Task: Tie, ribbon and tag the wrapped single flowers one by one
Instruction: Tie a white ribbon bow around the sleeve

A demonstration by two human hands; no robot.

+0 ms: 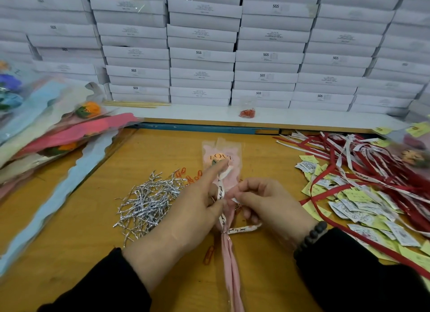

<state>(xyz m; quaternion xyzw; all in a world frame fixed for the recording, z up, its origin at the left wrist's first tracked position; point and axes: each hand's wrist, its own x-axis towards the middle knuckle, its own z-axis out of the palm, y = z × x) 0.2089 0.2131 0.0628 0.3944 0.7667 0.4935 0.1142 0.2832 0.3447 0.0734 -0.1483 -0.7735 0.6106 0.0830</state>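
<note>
Wrapped flower [222, 162] lies lengthwise mid-table, head end pointing at the far edge, pink sleeve tail running off the near edge. "LOVE" printed on the clear wrap near the head. White printed ribbon [220, 193] sits round the gathered neck of the wrap — one tail runs up along the sleeve, the other lies out to the right on the table [97, 232].

Left hand [186, 209] rests over the sleeve, index finger stretched out onto the head end, thumb pressed against the ribbon at the neck. Right hand [267, 202] is curled, fingertips pinching something small and pale at the neck, right beside the left thumb — looks like a ribbon end or a tag, too blurred to call. Hands touching or nearly so. Bead bracelet [310, 239] on the right wrist, dark sleeves on both arms.

Just left of the hands: pile of silver twist ties [149, 200]. A few orange paper clips [193, 175] between that pile and the flower, one more [208, 254] beside the sleeve tail near the front edge.

Right side of the table: tangle of red and white ribbons [363, 162] over scattered yellow and white tags [363, 209].

Left edge: stack of wrapped flowers [58, 130] in pink, blue and cream sleeves.

Far edge: white ledge with a small bag of orange clips [247, 112] and some thin wooden sticks [137, 104]; wall of stacked white boxes [202, 55] behind.
</note>
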